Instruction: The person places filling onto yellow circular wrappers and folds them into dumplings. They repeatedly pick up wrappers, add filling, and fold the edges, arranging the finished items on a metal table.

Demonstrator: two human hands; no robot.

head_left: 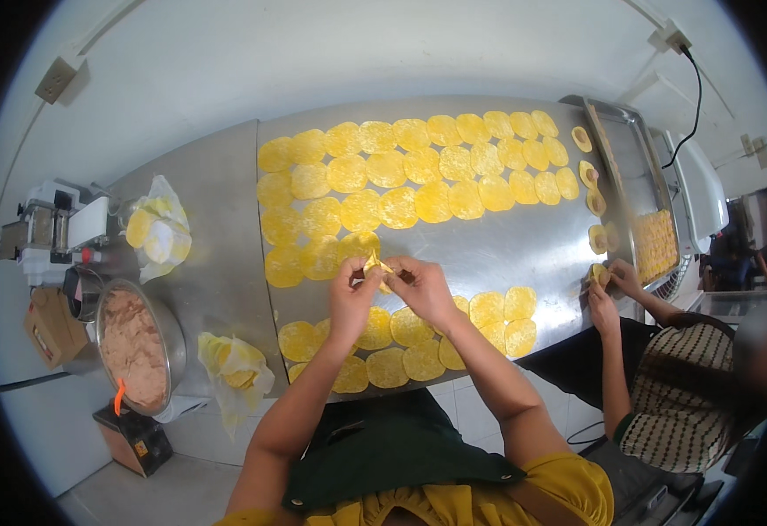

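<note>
Pinching a folded yellow dough wrapper (373,263) with the narrowed fingers of left hand (353,298) and right hand (425,289), over a grey metal table (506,250), beside far rows of flat, round yellow sheets (432,202).

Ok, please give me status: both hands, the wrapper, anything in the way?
Left hand, right hand: pinching folded yellow wrapper. Flat wrappers on steel table. Nothing visibly blocking; co-worker's hands apart, at right.

Metal tabletop (497,250), seam (258,140) left of centre. Yellow rounds (431,202) in rows, far and near sides, many edges touching. Right end: a line of brown-centred rounds (581,138). Left of seam: two crumpled wrappings (166,249) (more yellow rounds in both).
</note>
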